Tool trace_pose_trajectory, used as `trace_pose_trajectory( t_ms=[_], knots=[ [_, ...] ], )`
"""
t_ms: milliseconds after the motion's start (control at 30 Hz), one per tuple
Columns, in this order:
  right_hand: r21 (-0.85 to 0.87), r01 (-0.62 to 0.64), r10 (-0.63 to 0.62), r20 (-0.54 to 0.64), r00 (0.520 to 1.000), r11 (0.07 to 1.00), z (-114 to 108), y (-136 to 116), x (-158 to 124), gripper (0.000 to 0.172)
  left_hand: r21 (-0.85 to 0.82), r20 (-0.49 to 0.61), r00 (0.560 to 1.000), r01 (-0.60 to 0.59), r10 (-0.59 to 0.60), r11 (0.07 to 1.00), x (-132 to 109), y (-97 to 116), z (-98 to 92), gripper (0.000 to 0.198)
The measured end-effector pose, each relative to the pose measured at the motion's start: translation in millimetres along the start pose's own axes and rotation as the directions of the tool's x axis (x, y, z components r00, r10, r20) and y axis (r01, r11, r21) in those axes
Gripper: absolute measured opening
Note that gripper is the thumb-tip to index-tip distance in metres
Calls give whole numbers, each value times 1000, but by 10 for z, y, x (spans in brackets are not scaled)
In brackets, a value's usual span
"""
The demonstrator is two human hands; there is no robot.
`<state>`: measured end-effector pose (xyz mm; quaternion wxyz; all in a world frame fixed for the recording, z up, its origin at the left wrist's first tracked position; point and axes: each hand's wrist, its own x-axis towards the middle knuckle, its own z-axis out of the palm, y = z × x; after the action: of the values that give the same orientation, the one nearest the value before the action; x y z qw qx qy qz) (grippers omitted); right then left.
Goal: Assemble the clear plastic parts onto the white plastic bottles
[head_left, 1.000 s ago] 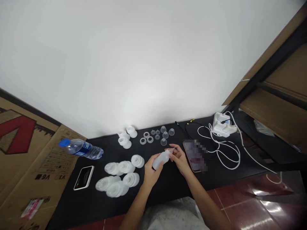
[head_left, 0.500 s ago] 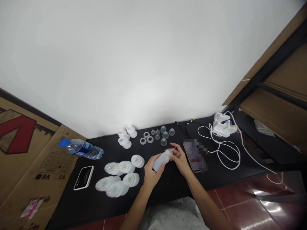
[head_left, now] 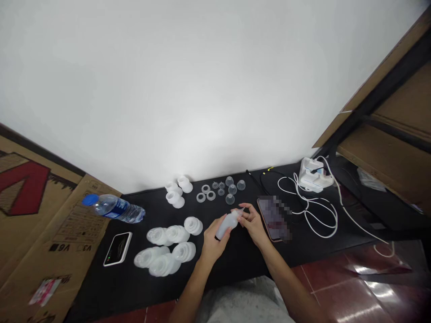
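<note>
My left hand [head_left: 213, 240] is wrapped round the body of a small translucent white bottle [head_left: 226, 223], held tilted above the black table [head_left: 155, 282]. My right hand [head_left: 253, 225] pinches the bottle's neck end, fingers closed on a small cap piece there. Just behind the hands lie several clear caps [head_left: 230, 189] and white rings [head_left: 205, 193]. To the left several more white bottles [head_left: 168, 249] lie on their sides.
A phone [head_left: 273, 220] lies right of my right hand. White cable [head_left: 316, 211] runs to a charger [head_left: 314, 176] at back right. A water bottle [head_left: 113, 208], a small device [head_left: 117, 249], cardboard [head_left: 37, 224] at left, and a shelf [head_left: 387, 134] at right.
The bottle has tipped slightly more upright in my hands; both hands stay in nearly the same place.
</note>
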<state>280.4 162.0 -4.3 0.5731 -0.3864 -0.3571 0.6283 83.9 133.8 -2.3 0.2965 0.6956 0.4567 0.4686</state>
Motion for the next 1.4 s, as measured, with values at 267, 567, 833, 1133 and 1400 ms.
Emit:
trace_pose_trajectory(
  t_ms=[267,567,833,1133,1400],
  knots=[
    [33,34,-34,-7,999,999,2,53,17,51,59,-58,998,-13,16,998,-44,-36,48,44],
    [17,30,-31,25,999,999,-7,25,24,54,-89,-41,978,201,-205,976,44,-44,1,34],
    [40,8,-7,-10,1000,999,-8,54,37,53,43,-60,997,55,-53,998,36,-11,-10,24],
    [46,17,-17,-2,1000,999,-8,77,25,49,106,-84,996,-10,19,994,7,40,-15,24],
    [-40,73,-69,80,994,997,40,-19,-3,38,88,-118,989,95,-84,992,10,4,4,36]
  ],
)
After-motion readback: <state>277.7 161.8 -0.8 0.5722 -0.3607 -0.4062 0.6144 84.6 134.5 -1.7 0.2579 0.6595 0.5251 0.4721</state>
